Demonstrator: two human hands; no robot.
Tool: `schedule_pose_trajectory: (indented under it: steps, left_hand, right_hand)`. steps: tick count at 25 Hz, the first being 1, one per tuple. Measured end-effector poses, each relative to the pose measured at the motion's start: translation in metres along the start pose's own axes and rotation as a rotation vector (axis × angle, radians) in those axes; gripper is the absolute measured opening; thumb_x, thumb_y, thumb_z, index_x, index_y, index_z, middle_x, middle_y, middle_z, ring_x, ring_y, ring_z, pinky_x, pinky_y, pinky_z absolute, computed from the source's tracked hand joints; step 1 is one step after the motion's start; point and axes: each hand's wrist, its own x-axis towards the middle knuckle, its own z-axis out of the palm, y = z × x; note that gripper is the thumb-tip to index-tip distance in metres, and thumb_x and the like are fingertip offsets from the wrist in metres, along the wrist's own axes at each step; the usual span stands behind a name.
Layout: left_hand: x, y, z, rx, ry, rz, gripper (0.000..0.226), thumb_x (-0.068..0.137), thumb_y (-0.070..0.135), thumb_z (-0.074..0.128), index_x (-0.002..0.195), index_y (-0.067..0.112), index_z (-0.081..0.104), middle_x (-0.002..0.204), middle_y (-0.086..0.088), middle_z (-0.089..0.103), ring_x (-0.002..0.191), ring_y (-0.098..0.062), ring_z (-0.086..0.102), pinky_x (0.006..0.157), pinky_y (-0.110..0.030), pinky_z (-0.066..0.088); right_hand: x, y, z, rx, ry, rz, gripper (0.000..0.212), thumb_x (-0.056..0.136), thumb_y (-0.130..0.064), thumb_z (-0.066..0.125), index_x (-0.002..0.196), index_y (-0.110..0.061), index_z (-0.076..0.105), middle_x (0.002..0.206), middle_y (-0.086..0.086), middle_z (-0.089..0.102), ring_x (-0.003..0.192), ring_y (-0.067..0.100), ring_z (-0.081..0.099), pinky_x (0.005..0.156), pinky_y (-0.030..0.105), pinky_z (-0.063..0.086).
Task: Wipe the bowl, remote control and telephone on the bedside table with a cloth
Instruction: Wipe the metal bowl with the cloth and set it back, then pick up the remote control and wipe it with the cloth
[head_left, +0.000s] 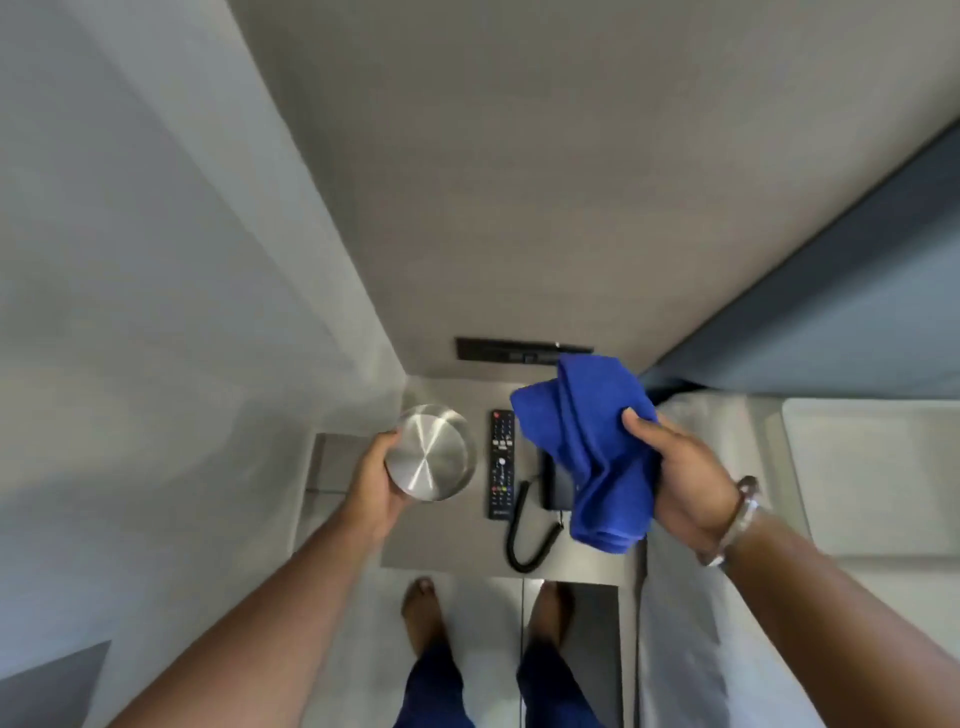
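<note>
My left hand grips a round steel bowl by its left rim and holds it tilted above the left part of the grey bedside table, its flat shiny underside facing me. A bunched blue cloth hangs from my right hand over the table's right side. The black remote control lies lengthwise on the table between my hands. The black telephone is mostly hidden behind the cloth; its coiled cord loops toward the table's front edge.
A white bed with a pillow sits close on the right. A grey wall runs along the left. A dark socket panel is set in the wall behind the table. My bare feet stand on the floor in front.
</note>
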Motion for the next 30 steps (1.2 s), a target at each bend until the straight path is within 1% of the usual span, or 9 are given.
schedule_pose_trajectory:
  steps: [7,12,14,16,20,22,24,27,30]
  left_hand:
    - [0.138,-0.13,-0.051,0.184,0.209,-0.006,0.037,0.091,0.036,0.068,0.115,0.007,0.069,0.111,-0.019,0.067,0.099,-0.035,0.064,0.085,-0.049,0.051]
    - [0.178,-0.16,-0.046,0.274,0.325,0.103,0.023,0.097,0.04,0.056,0.1,0.022,0.069,0.101,-0.001,0.066,0.103,-0.024,0.06,0.095,-0.045,0.048]
    - [0.185,-0.161,-0.042,0.365,0.39,0.203,0.029,0.098,0.044,0.05,0.085,0.027,0.068,0.092,0.004,0.066,0.097,-0.022,0.06,0.086,-0.036,0.049]
    - [0.192,-0.162,-0.044,0.566,0.443,0.27,0.04,0.098,0.048,0.041,0.077,0.024,0.065,0.084,0.001,0.066,0.089,-0.024,0.062,0.078,-0.035,0.05]
    - [0.201,-0.16,-0.049,0.939,0.556,0.244,0.054,0.104,0.044,0.028,0.101,0.006,0.066,0.103,-0.021,0.068,0.098,-0.038,0.063,0.084,-0.042,0.048]
    - [0.196,-0.153,-0.041,1.203,0.69,0.178,0.063,0.1,0.056,0.024,0.114,0.01,0.065,0.113,-0.022,0.064,0.102,-0.04,0.061,0.087,-0.049,0.047]
    - [0.192,-0.142,-0.022,1.494,0.787,0.311,0.065,0.095,0.063,0.027,0.114,0.013,0.064,0.112,-0.019,0.063,0.099,-0.038,0.06,0.083,-0.05,0.046]
    - [0.205,-0.128,0.032,1.72,0.588,0.637,0.052,0.089,0.061,0.043,0.095,0.013,0.062,0.09,-0.012,0.065,0.082,-0.029,0.059,0.073,-0.041,0.042]
    - [0.237,-0.129,0.094,1.858,0.353,0.44,0.062,0.08,0.072,0.054,0.095,0.012,0.061,0.087,-0.008,0.065,0.082,-0.027,0.061,0.073,-0.038,0.039]
  right_hand:
    - [0.087,0.123,-0.085,0.128,0.165,0.095,0.037,0.09,-0.03,0.058,0.121,-0.011,0.062,0.122,0.02,0.064,0.109,0.036,0.062,0.084,0.044,0.054]
    - [0.107,0.159,-0.116,0.099,0.146,0.136,0.039,0.091,-0.025,0.055,0.129,-0.015,0.054,0.129,0.021,0.059,0.115,0.042,0.056,0.091,0.053,0.05]
    - [0.11,0.161,-0.12,0.131,0.1,0.171,0.041,0.089,-0.026,0.058,0.129,-0.018,0.054,0.127,0.017,0.061,0.113,0.039,0.058,0.088,0.05,0.053]
    - [0.112,0.162,-0.123,0.168,0.07,0.22,0.044,0.084,-0.028,0.06,0.127,-0.02,0.057,0.125,0.015,0.063,0.112,0.038,0.06,0.087,0.049,0.053]
    - [0.112,0.161,-0.128,0.202,0.069,0.268,0.03,0.087,-0.028,0.059,0.115,-0.021,0.067,0.121,0.015,0.066,0.109,0.038,0.062,0.083,0.047,0.055]
    - [0.11,0.159,-0.131,0.228,0.076,0.27,0.03,0.089,-0.028,0.055,0.115,-0.021,0.067,0.12,0.014,0.067,0.109,0.037,0.063,0.082,0.046,0.056]
    - [0.104,0.155,-0.136,0.228,0.086,0.273,0.034,0.089,-0.029,0.055,0.121,-0.021,0.063,0.121,0.014,0.066,0.109,0.036,0.063,0.081,0.046,0.056]
    - [0.098,0.153,-0.145,0.221,0.072,0.275,0.039,0.086,-0.031,0.06,0.124,-0.023,0.06,0.125,0.015,0.064,0.112,0.038,0.061,0.085,0.049,0.054]
    - [0.09,0.154,-0.15,0.233,0.072,0.271,0.044,0.078,-0.033,0.064,0.121,-0.025,0.062,0.125,0.015,0.064,0.111,0.038,0.061,0.083,0.047,0.054]
